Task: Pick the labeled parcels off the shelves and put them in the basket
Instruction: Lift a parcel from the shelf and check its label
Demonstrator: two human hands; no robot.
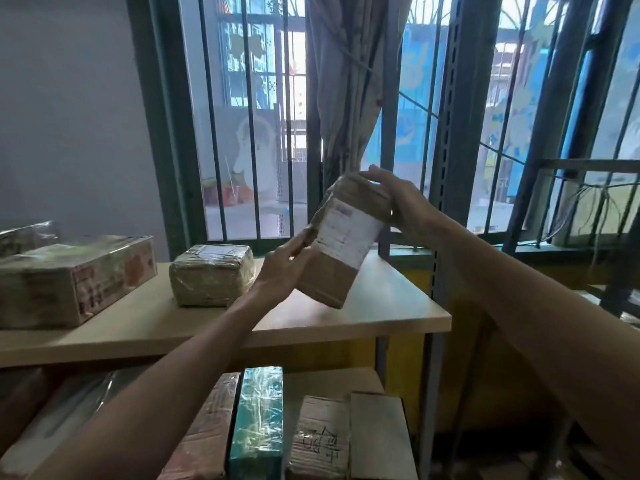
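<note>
A brown cardboard parcel (343, 244) with a white label on its face is held tilted in the air above the right end of the top shelf (381, 317). My left hand (284, 268) grips its lower left side. My right hand (398, 199) grips its upper end from the right. A tape-wrapped squarish parcel (211, 275) with a label on top lies on the shelf just left of my left hand. A long taped box (72, 278) lies further left. No basket is in view.
The lower shelf holds several parcels: a teal box (258, 424), a brown box with handwriting (320, 441) and a plain carton (377, 441). A barred window (249, 133) and a tied curtain (346, 81) stand behind. A metal rack upright (446, 150) rises at the right.
</note>
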